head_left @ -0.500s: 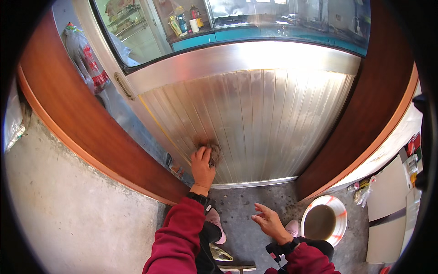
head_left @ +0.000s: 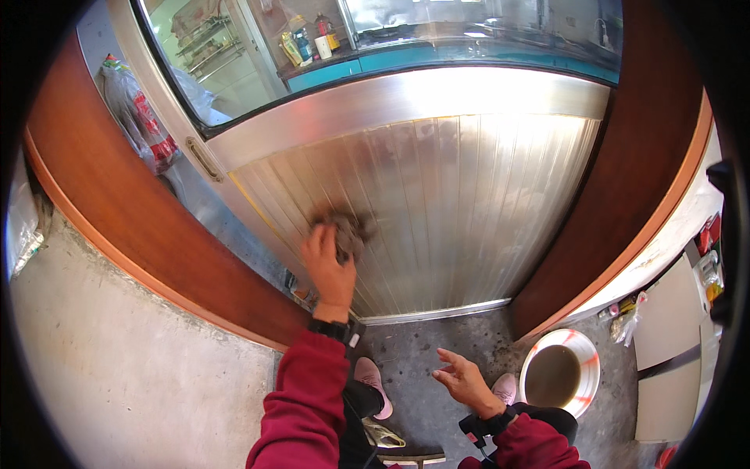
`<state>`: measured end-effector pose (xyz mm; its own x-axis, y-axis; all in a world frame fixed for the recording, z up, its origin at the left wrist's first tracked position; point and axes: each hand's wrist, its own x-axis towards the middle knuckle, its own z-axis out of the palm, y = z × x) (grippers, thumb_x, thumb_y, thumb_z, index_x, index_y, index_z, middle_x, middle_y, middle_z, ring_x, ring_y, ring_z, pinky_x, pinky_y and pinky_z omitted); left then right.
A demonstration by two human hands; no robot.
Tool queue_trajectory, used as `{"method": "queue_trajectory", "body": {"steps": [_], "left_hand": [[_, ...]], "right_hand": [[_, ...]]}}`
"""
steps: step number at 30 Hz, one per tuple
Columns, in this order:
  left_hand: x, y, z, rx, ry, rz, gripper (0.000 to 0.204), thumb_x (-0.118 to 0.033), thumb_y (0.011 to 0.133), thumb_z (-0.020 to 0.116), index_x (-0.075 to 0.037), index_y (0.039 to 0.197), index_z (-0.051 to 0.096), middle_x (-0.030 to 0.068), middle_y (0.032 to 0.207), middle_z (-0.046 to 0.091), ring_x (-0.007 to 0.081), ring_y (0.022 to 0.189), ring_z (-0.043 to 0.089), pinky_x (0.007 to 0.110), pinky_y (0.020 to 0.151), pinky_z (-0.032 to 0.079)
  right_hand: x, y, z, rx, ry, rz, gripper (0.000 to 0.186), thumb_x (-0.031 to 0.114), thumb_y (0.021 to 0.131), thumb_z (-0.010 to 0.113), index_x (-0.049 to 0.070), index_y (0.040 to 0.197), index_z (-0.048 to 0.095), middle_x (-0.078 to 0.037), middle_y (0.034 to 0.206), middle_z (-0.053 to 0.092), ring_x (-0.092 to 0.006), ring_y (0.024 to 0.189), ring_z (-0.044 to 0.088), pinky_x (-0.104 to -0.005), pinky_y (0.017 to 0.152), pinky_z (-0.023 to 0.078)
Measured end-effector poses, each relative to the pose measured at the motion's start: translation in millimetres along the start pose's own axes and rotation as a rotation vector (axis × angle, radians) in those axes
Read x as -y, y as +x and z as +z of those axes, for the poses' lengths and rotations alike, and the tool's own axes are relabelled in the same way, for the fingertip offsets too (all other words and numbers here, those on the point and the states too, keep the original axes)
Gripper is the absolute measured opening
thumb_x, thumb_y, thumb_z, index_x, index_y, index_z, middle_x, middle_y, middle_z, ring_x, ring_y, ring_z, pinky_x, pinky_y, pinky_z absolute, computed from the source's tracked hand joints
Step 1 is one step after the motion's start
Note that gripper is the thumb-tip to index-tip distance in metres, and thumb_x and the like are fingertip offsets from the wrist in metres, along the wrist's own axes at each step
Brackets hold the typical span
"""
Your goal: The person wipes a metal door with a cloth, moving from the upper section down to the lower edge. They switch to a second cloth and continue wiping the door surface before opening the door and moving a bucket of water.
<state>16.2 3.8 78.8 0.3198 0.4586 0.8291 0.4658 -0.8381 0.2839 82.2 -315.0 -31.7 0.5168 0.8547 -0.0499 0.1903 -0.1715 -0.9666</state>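
Grey-brown rag (head_left: 348,231) against L part of ribbed metal door (head_left: 457,211), far side; L hand (head_left: 328,270) closed on it. R hand (head_left: 466,383) open in midair, nearer, over floor (head_left: 418,340). White basin (head_left: 591,369) w/ murky water (head_left: 553,377) near R.

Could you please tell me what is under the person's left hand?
A crumpled grey rag is under the left hand, against the ribbed metal door panel. The palm, part of the rag and the patch behind it are covered and cannot be seen.
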Motion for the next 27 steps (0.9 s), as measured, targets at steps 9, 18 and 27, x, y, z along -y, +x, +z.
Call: {"method": "queue_trajectory", "body": {"steps": [9,18,27], "left_hand": [[23,-60,13,0.205,-0.049,-0.207,0.058,0.001,0.066,0.072,-0.003,0.122,0.060,0.0177,0.125,0.054,0.0401,0.117,0.049,0.045,0.103,0.040],[-4,60,-26,-0.134,0.025,0.063,0.057,0.001,0.065,0.072,-0.005,0.121,0.061,0.0149,0.122,0.053,0.0383,0.113,0.049,0.046,0.098,0.041],[32,-91,24,0.444,0.065,-0.353,0.057,0.001,0.063,0.073,-0.007,0.119,0.064,0.0126,0.120,0.055,0.0371,0.117,0.049,0.047,0.099,0.042]], "right_hand": [[-5,2,-2,-0.003,-0.021,-0.012,0.056,0.019,0.086,0.074,-0.001,0.135,0.054,-0.026,0.115,0.064,-0.0294,0.088,0.070,-0.0366,0.079,0.054],[-2,0,3,-0.001,-0.049,-0.040,0.056,0.021,0.086,0.074,-0.002,0.133,0.054,-0.026,0.113,0.063,-0.0313,0.088,0.069,-0.0379,0.079,0.054],[-6,3,2,0.023,-0.094,-0.018,0.055,0.016,0.086,0.074,0.000,0.135,0.053,-0.024,0.119,0.063,-0.0273,0.092,0.070,-0.0357,0.080,0.054]]}}
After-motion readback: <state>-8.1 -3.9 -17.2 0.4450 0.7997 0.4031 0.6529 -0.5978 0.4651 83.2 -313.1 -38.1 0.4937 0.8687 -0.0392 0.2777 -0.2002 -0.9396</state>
